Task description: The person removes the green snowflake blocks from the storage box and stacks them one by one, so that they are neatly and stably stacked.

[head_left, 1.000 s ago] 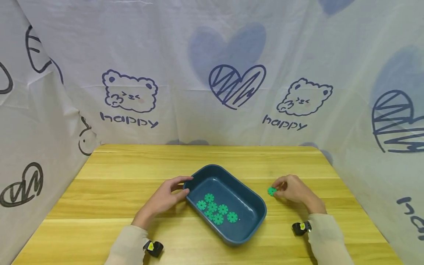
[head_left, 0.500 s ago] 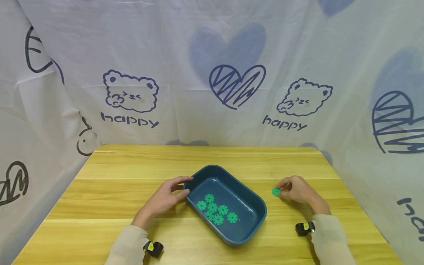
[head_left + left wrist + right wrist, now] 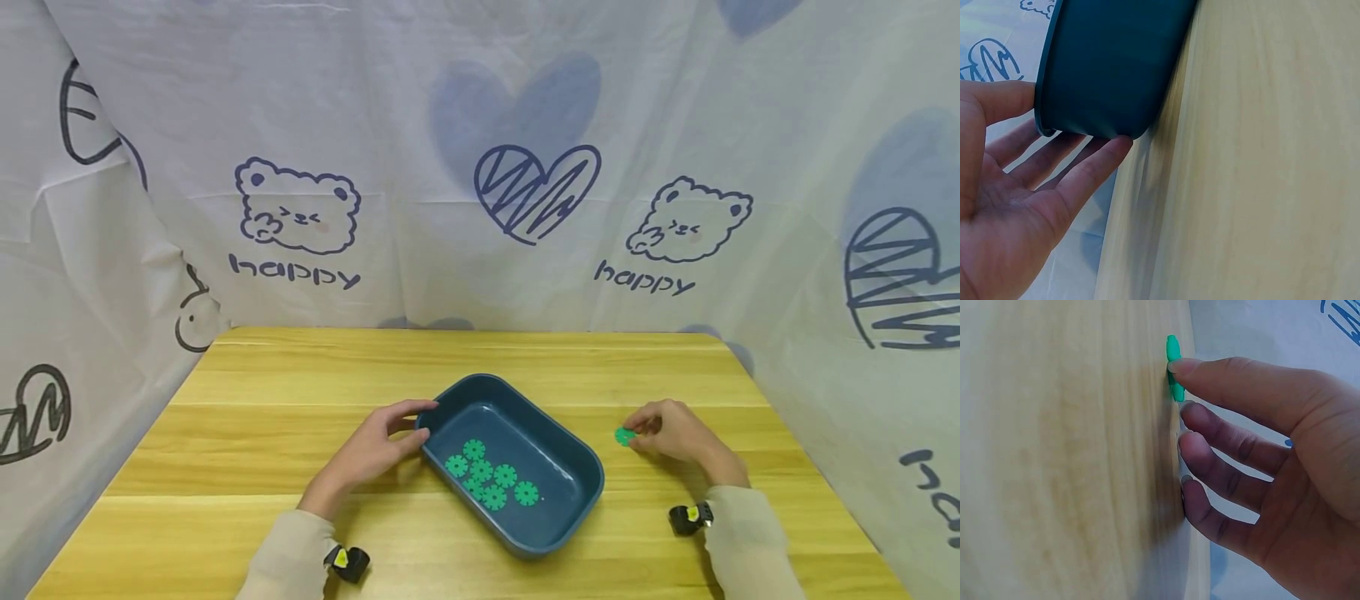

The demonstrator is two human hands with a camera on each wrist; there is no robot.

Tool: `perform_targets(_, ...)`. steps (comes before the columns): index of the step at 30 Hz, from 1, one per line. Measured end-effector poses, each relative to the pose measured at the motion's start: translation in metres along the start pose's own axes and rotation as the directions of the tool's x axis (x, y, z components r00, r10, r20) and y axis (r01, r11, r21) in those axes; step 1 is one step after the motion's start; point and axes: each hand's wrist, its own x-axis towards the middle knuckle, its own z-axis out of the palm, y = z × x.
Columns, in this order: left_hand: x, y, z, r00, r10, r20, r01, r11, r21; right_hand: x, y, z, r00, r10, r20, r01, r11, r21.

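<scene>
A dark blue rectangular basin (image 3: pixel 551 446) lies slantwise on the table, with several green notched plastic discs (image 3: pixel 527 493) spread inside it. At the basin's left corner, my left hand (image 3: pixel 378 442) rests against the rim with its thumb and fingers extended. The left wrist view shows those fingertips touching the outer wall (image 3: pixel 1116 69). To the right of the basin, my right hand (image 3: pixel 671 429) pinches one more green disc (image 3: pixel 623 436) between thumb and forefinger. In the right wrist view this disc (image 3: pixel 1177 387) stands edge-on near the tabletop, the forefinger hidden behind it.
The wood-grain table (image 3: pixel 300 367) runs back to a white cloth (image 3: pixel 420 275) printed with hearts and bears, which also hangs on both sides. Black wrist cameras (image 3: pixel 349 564) sit at both sleeves.
My right hand, holding the disc, has shifted slightly to the right, away from the basin, and then stayed almost in place. The left hand and the basin have not visibly moved.
</scene>
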Motion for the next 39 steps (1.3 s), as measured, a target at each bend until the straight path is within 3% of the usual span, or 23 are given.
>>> perform_targets(8, 0.001, 0.001, -0.001, 1.0, 0.003, 0.002, -0.003, 1.0, 0.005, -0.001, -0.012, -0.006, 1.0, -0.018, -0.022, 0.018, 1.0, 0.013)
perform_targets(14, 0.001, 0.003, -0.002, 1.0, 0.008, 0.009, -0.008, 1.0, 0.003, -0.004, -0.047, -0.018, 0.983, -0.181, -0.042, 0.183, 0.981, 0.066)
perform_targets(18, 0.002, 0.004, -0.002, 1.0, 0.004, 0.011, -0.004, 1.0, -0.004, -0.007, -0.073, -0.021, 0.964, -0.264, -0.021, 0.264, 0.961, 0.083)
perform_targets(25, 0.001, 0.006, -0.002, 1.0, -0.003, 0.011, 0.003, 1.0, -0.012, -0.012, -0.107, -0.017, 0.947, -0.321, 0.026, 0.319, 0.945, 0.073)
perform_targets(31, 0.001, 0.006, -0.002, 1.0, -0.006, 0.013, 0.006, 1.0, -0.011, -0.012, -0.124, -0.008, 0.922, -0.378, 0.08, 0.376, 0.926, 0.042)
perform_targets(39, 0.001, 0.004, -0.002, 1.0, -0.01, 0.013, 0.01, 1.0, -0.011, -0.011, -0.138, 0.009, 0.9, -0.407, 0.154, 0.4, 0.914, 0.076)
